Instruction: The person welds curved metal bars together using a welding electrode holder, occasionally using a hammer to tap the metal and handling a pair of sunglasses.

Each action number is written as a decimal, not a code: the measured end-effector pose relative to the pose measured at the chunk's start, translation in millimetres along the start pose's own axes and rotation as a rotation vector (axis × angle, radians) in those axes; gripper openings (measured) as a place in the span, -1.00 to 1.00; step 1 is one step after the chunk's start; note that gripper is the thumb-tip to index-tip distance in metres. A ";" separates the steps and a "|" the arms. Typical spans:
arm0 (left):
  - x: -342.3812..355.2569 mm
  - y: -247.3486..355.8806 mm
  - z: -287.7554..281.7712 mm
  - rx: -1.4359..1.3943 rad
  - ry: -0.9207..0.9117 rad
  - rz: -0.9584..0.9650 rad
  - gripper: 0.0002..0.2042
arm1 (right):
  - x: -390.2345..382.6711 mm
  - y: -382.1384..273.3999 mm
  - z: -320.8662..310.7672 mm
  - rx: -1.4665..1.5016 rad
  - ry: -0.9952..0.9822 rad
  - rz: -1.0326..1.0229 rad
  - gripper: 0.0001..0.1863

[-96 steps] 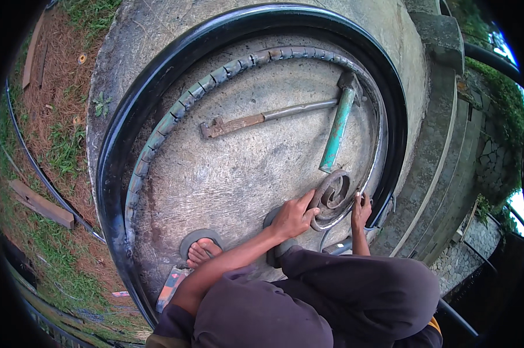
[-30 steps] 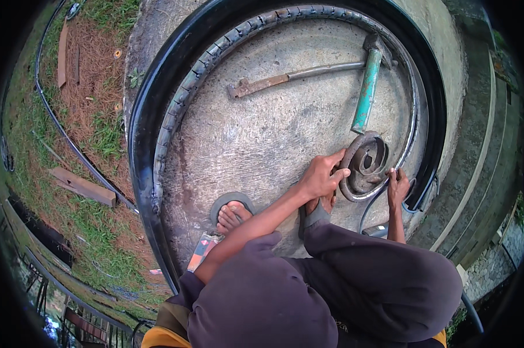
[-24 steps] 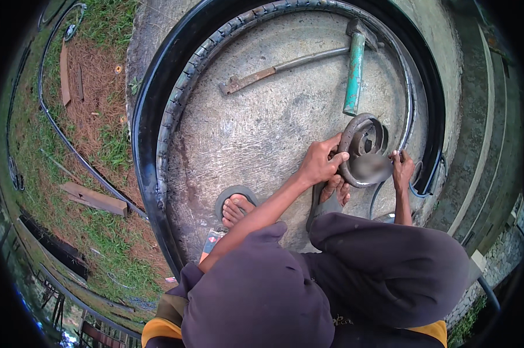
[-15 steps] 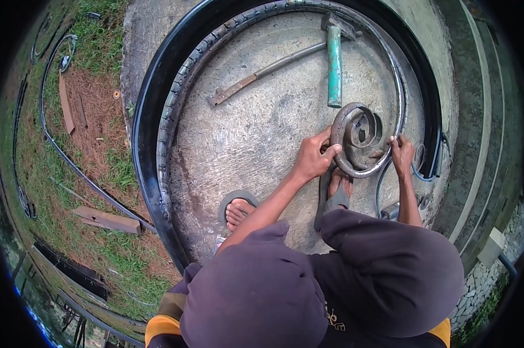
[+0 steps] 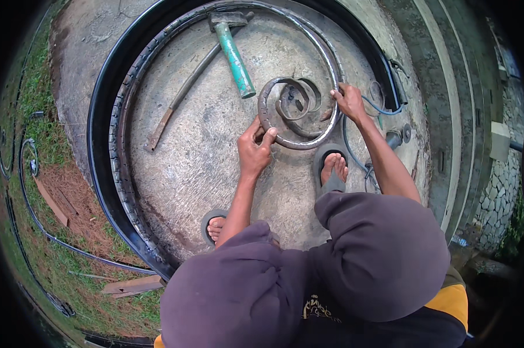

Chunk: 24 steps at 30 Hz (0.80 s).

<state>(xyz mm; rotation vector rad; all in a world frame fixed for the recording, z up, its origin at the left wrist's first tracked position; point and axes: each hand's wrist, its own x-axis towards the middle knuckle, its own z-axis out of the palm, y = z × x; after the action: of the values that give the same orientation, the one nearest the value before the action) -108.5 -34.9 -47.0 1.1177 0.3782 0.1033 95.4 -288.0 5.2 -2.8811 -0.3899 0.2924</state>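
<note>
A notched steel bar is bent into a spiral scroll (image 5: pixel 263 107) that lies on the concrete, ahead of my sandalled feet. My left hand (image 5: pixel 255 149) grips its lower left curve, the thumb on top and the fingers round the outer side. On the spiral's right side, my right hand (image 5: pixel 350 103) pinches the bright edge of the bar between thumb and fingers. Beyond the spiral lies a hammer (image 5: pixel 236 62) with a chipped green handle. Its head rests by the end of a long metal rod (image 5: pixel 189 84) with a rusty flat tip.
A long notched bar (image 5: pixel 121 116) curves round the work area, inside a wide glossy black band (image 5: pixel 102 110). To the right are a blue cable (image 5: pixel 376 108) and what looks like an angle grinder (image 5: pixel 396 138). Grass with wooden planks (image 5: pixel 135 285) borders the left; concrete steps run along the right.
My view has turned, so the hammer, rod and spiral appear shifted left and tilted. Both hands keep their hold on the spiral; the right one now appears higher beside it.
</note>
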 end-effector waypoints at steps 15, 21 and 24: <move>-18.1 19.5 2.0 0.330 0.102 -0.008 -0.58 | -13.2 -2.0 -10.0 0.182 0.012 0.145 -0.58; -49.8 59.0 -74.7 0.610 0.365 0.018 -0.64 | 0.9 90.9 -23.5 0.073 0.491 0.103 -0.57; -79.3 86.0 -121.7 0.838 0.516 0.047 -0.67 | 3.2 157.4 -49.5 -0.097 0.612 0.201 -0.45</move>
<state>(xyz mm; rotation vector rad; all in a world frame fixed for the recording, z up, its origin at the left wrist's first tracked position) -215.4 85.9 2.6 1.9317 0.9057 0.2943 147.0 -444.4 14.0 -2.9086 -0.0027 -0.5837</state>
